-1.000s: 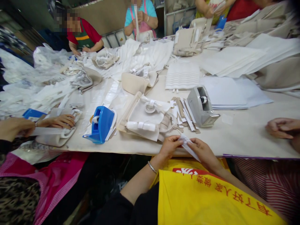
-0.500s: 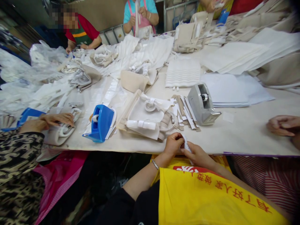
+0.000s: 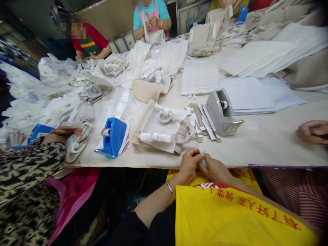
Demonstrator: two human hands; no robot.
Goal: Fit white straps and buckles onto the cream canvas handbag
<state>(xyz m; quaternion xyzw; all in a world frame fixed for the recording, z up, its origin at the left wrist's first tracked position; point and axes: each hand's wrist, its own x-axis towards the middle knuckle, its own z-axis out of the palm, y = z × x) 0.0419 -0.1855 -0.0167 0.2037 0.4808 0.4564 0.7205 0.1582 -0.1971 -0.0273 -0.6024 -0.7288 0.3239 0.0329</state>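
Note:
My left hand (image 3: 189, 163) and my right hand (image 3: 217, 168) meet at the near table edge, fingers pinched together on a small white folded strip (image 3: 202, 151) held between them. A silver bracelet sits on my left wrist. Just beyond my hands lies a beige and white fabric brace (image 3: 160, 128) with a rolled white strap. To its right is a fan of beige and white strips (image 3: 201, 121). A grey tape dispenser (image 3: 221, 111) stands behind those strips.
A blue tape dispenser (image 3: 112, 136) sits left of the brace. A co-worker's hand (image 3: 61, 134) presses white fabric at the left; another person's hand (image 3: 313, 131) rests at the right edge. White sheets (image 3: 253, 94) and heaps of fabric cover the far table, with several people working there.
My hands drew closer together and the white strip, earlier a long piece in my right hand, is now folded small between both. The co-worker's arm at left pulled nearer.

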